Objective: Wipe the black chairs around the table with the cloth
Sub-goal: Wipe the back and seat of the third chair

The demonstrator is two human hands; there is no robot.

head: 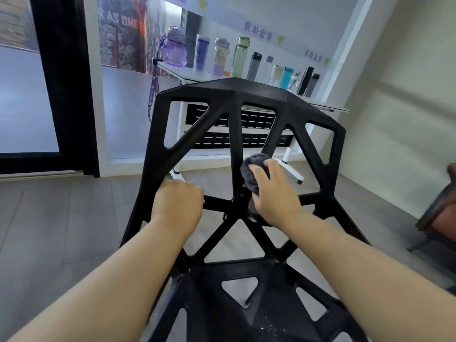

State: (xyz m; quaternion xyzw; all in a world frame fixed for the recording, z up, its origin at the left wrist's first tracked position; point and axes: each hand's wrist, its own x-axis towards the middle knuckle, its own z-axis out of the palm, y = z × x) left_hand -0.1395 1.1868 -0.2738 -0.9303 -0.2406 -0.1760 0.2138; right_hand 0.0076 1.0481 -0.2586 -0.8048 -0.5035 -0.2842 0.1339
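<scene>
Black chair [236,134] — left grip [178,202] curled round its frame, right grip [276,193] clutching grey cloth [251,166] against it.

Chunky purple bottle [174,49] is sitting at the left end of a row of water bottles [240,55], its strap [152,92] dangling down. A poster [121,33] is hanging behind, and a brown seat [444,213] is poking in far right.

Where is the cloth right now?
Head view, right of centre: the cloth is bunched under the right hand, pressed against a middle backrest strut of the black chair.
</scene>
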